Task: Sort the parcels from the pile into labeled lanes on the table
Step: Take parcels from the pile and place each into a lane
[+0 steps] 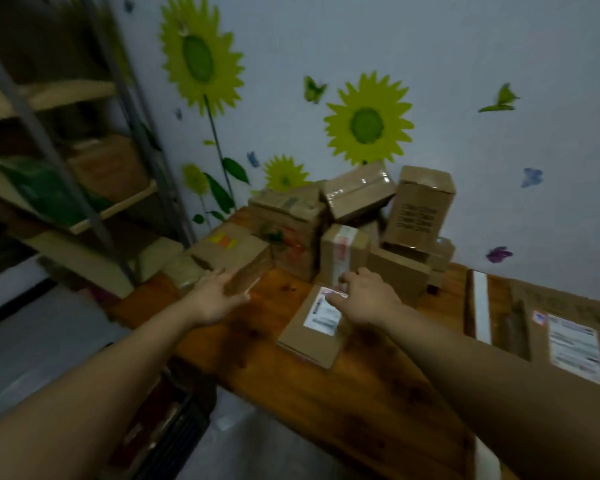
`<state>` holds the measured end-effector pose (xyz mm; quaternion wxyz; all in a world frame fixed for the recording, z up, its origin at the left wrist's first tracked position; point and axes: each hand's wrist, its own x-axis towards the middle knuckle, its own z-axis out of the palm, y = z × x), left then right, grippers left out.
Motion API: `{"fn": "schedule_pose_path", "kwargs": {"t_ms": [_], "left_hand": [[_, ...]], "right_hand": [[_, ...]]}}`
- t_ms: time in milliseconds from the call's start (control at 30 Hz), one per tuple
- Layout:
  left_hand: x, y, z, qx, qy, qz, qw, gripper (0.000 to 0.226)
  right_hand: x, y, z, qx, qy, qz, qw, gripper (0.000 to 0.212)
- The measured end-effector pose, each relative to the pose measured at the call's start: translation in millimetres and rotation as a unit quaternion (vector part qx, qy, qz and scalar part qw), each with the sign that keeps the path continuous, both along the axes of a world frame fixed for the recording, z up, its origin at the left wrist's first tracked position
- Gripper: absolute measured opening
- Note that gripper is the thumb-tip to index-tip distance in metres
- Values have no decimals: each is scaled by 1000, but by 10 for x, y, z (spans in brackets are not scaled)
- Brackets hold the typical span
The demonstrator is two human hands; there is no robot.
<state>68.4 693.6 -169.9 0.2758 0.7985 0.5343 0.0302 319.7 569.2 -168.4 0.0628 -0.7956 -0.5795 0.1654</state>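
Our left hand (219,296) and right hand (364,299) are spread, gripping nothing; we should take the brown cardboard box with orange sticker (232,258) by both sides.

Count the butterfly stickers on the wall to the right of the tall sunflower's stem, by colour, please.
Green butterflies: 2
Blue butterflies: 2
Purple butterfly: 1
Total: 5
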Motion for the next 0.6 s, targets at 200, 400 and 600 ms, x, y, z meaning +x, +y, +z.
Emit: {"fn": "schedule_pose_path", "kwargs": {"t_ms": [200,400,600], "left_hand": [[-692,497,-33,-1,-1,67,998,75],[-816,1080,-163,-23,17,84,996,75],[-872,1858,-309,-60,26,118,991,78]], "right_hand": [[-566,619,-19,-18,17,48,999,63],[-791,1362,-194,-13,40,56,998,64],[-1141,2193,-498,-40,97,56,993,57]]}}
